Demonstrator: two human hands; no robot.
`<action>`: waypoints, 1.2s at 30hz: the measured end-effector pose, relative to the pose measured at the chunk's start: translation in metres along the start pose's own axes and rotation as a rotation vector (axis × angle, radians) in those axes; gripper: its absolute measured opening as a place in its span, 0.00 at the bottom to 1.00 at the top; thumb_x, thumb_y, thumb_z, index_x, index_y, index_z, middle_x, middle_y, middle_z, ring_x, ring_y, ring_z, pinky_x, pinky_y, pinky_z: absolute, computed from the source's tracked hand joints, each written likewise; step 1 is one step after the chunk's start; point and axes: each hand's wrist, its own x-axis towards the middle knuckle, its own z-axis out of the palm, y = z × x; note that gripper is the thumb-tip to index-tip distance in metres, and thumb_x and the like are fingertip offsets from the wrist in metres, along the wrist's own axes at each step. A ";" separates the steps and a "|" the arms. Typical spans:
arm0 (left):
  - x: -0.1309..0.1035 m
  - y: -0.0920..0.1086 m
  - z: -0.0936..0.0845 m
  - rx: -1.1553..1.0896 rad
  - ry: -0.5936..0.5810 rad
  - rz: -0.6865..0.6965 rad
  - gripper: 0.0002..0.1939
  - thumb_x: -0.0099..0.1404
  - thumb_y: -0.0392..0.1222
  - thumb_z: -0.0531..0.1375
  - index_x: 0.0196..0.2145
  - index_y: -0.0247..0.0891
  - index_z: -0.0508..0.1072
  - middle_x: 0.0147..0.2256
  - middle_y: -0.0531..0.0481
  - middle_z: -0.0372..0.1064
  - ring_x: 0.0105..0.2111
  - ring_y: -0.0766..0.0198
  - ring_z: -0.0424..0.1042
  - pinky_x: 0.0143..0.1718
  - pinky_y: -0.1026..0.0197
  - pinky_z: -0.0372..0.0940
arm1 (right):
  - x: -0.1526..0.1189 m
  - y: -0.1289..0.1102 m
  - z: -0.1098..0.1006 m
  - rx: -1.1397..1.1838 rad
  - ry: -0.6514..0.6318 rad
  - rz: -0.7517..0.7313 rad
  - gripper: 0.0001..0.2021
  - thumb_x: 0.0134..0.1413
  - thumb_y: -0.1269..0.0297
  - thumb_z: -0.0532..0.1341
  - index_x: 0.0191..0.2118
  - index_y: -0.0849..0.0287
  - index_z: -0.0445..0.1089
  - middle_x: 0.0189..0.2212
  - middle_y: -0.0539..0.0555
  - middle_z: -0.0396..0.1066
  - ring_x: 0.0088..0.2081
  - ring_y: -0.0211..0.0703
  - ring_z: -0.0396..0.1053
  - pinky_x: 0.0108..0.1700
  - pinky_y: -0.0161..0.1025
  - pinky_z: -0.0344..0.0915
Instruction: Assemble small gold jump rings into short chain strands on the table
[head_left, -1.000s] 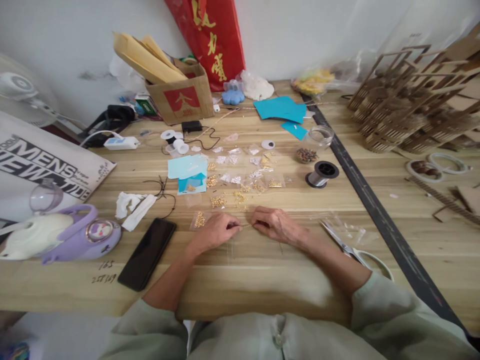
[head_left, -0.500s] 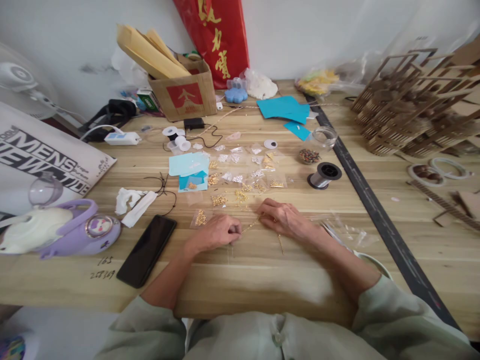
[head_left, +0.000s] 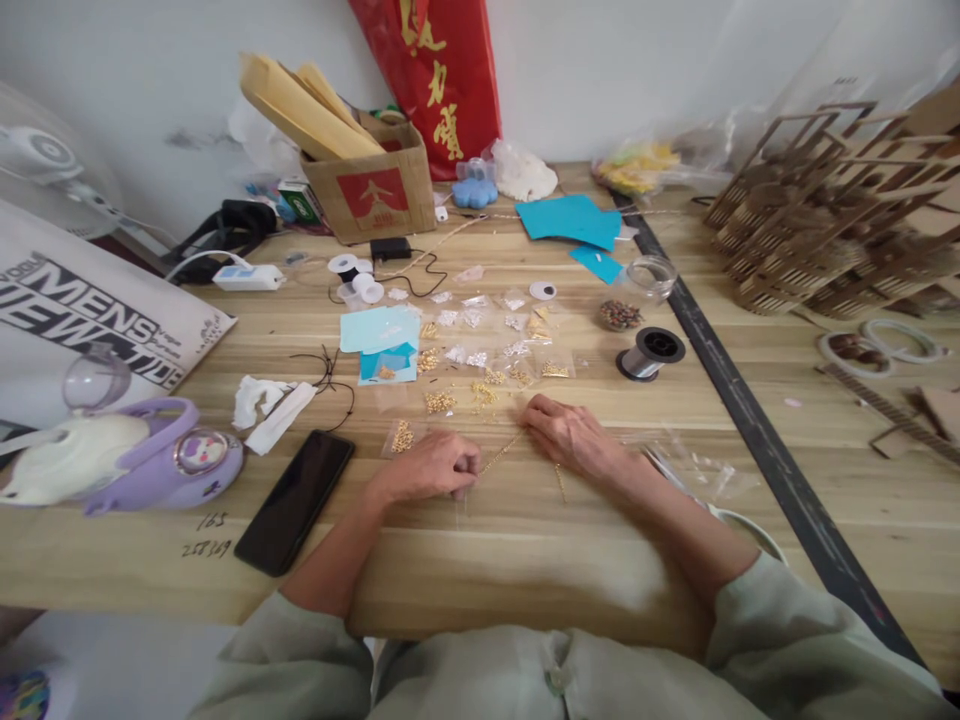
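Observation:
A thin gold beaded chain (head_left: 501, 457) stretches between my two hands over the wooden table (head_left: 525, 570). My left hand (head_left: 442, 465) pinches its left end, with clear thread ends hanging below the fingertips. The fingers of my right hand (head_left: 562, 430) are closed on the chain's other side, and a short gold tail (head_left: 560, 484) dangles beneath that palm. Just beyond the hands lie small heaps of gold beads (head_left: 484, 392) and bags of gold beads (head_left: 402, 436). Silver pieces (head_left: 476, 357) lie in bags farther back.
A black phone (head_left: 294, 502) lies left of my left forearm. To the right stand a wire spool (head_left: 650, 353) and a jar of dark beads (head_left: 621, 312). Clear bags (head_left: 712, 470) lie beside my right forearm. A cardboard box (head_left: 371, 190) is at the back.
My hands have drawn very slightly apart, and the chain between them looks a little longer and straighter. The view has shifted slightly.

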 end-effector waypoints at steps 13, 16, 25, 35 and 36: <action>-0.002 0.007 -0.002 0.003 -0.014 -0.029 0.03 0.54 0.38 0.59 0.26 0.37 0.72 0.19 0.55 0.70 0.22 0.68 0.68 0.26 0.68 0.55 | -0.002 -0.008 -0.010 -0.044 -0.018 0.042 0.07 0.63 0.71 0.49 0.40 0.59 0.63 0.38 0.56 0.66 0.35 0.40 0.67 0.30 0.35 0.52; -0.003 0.009 -0.004 0.089 0.044 -0.034 0.03 0.53 0.37 0.59 0.23 0.37 0.72 0.19 0.55 0.68 0.21 0.69 0.64 0.24 0.67 0.52 | -0.003 -0.010 -0.012 -0.049 -0.008 0.015 0.06 0.64 0.69 0.49 0.38 0.59 0.62 0.37 0.55 0.66 0.35 0.40 0.67 0.30 0.35 0.50; 0.000 0.009 -0.001 0.202 0.135 -0.051 0.05 0.55 0.41 0.60 0.25 0.38 0.72 0.21 0.55 0.68 0.22 0.68 0.63 0.25 0.66 0.51 | -0.003 0.006 -0.006 -0.048 0.041 0.084 0.05 0.63 0.66 0.51 0.40 0.58 0.62 0.38 0.55 0.68 0.31 0.41 0.67 0.28 0.36 0.48; 0.002 0.009 0.004 0.254 0.079 0.007 0.06 0.55 0.39 0.59 0.22 0.38 0.73 0.21 0.54 0.68 0.23 0.67 0.63 0.26 0.65 0.49 | -0.009 0.013 -0.010 -0.150 -0.054 0.189 0.06 0.62 0.63 0.53 0.42 0.58 0.60 0.30 0.55 0.73 0.29 0.45 0.70 0.27 0.38 0.43; 0.002 0.009 0.004 0.252 0.069 0.012 0.06 0.55 0.38 0.59 0.22 0.38 0.73 0.21 0.54 0.68 0.23 0.67 0.63 0.26 0.65 0.49 | -0.009 0.014 -0.009 -0.163 -0.066 0.187 0.06 0.62 0.63 0.53 0.41 0.58 0.61 0.30 0.55 0.73 0.29 0.45 0.70 0.27 0.38 0.43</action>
